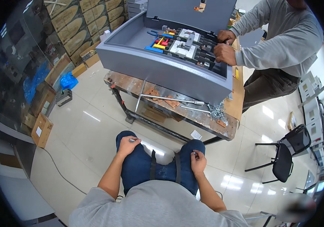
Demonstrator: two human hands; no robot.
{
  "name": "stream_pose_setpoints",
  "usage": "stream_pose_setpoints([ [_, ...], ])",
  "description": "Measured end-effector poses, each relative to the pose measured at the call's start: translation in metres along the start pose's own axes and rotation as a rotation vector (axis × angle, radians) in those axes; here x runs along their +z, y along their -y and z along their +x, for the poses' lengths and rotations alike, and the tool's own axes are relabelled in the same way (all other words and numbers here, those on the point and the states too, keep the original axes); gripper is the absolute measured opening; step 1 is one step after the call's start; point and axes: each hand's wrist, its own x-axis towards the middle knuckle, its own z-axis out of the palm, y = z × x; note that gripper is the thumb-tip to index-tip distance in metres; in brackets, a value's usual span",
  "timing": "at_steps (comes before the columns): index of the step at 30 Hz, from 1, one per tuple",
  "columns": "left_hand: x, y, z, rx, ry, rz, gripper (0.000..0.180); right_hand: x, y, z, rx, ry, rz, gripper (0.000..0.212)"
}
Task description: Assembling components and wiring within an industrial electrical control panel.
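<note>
My left hand point(127, 146) rests on my left thigh, its fingers closed round a short silver metal piece point(132, 140) that looks like a bolt. Over my right thigh, my right hand point(198, 162) pinches a tiny metal piece too small to name. Neither hand touches the bench point(131, 84) in front of me. On it stands a large grey metal enclosure point(158, 72) with its lid raised. Inside are black-and-white electrical switchgear point(184, 48) and blue, yellow and red bars point(158, 43). Along the bench's near edge lie a long T-handle wrench point(173, 99), copper pieces point(171, 102) and loose nuts and washers point(217, 110).
At the right, a co-worker point(283, 49) in a grey top has both hands inside the enclosure's right end. A black chair point(283, 159) stands at the right. Stacked cartons point(74, 30), a blue plastic bag point(68, 81) and an open carton point(42, 129) are at the left.
</note>
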Motion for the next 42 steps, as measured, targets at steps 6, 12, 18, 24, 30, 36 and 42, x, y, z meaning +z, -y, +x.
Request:
stream_pose_setpoints([
  [6, 0.003, 0.001, -0.001, -0.017, 0.003, -0.014, 0.036, -0.005, 0.004, -0.003, 0.012, -0.002, -0.006, 0.014],
  [12, 0.003, -0.003, 0.001, 0.001, 0.011, 0.015, 0.037, -0.005, 0.003, -0.003, -0.004, -0.015, -0.017, 0.013],
  [18, 0.004, 0.002, 0.006, -0.010, -0.001, 0.003, 0.038, -0.004, 0.006, 0.001, 0.008, -0.013, -0.011, 0.013],
  [24, 0.001, 0.000, 0.005, -0.025, 0.009, -0.032, 0.038, 0.000, 0.003, 0.000, -0.004, -0.021, 0.001, 0.013],
  [30, 0.002, 0.002, -0.002, -0.024, -0.012, -0.080, 0.036, -0.001, 0.002, -0.006, -0.016, -0.030, -0.037, 0.014],
  [36, 0.001, 0.023, 0.002, 0.295, -0.043, 0.038, 0.047, 0.003, 0.003, -0.006, 0.020, -0.011, 0.013, 0.015],
  [42, 0.007, -0.059, -0.021, 0.226, 0.421, -0.635, 0.044, -0.009, 0.061, 0.020, 0.282, 0.242, 0.507, 0.019],
])
